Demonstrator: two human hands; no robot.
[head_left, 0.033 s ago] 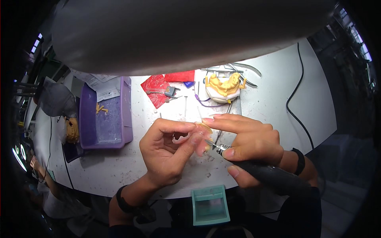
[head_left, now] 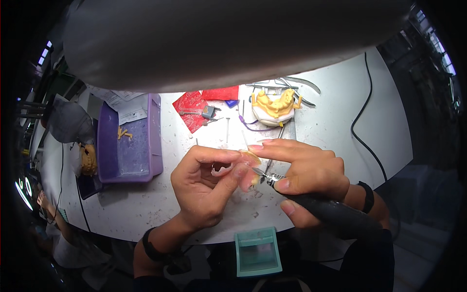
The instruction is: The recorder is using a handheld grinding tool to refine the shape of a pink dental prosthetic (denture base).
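Note:
Between thumb and fingers, my left hand [head_left: 206, 182] pinches a pink denture [head_left: 247, 181] with some yellowish teeth; part of it is hidden behind the fingers. My right hand [head_left: 311, 170] grips a black rotary handpiece [head_left: 335, 211] like a pen. Its metal bur tip [head_left: 258, 171] is at the pink surface, though I cannot tell whether it touches. My right index finger stretches over to the denture's far edge. Beyond the hands, a yellow dental model [head_left: 275, 104] on a white base stands on the table [head_left: 321, 126].
A purple bin [head_left: 154, 141] with papers and small yellow pieces stands at left. Red packets [head_left: 192, 109], a grey clip-like piece [head_left: 210, 113] and metal tools [head_left: 301, 83] lie at the back. A black cable [head_left: 362, 112] runs down the right. A teal tray [head_left: 258, 272] sits below the table edge.
The handpiece tip has shifted slightly up and left along the denture, and my right hand has moved a little with it. My left hand stays almost still.

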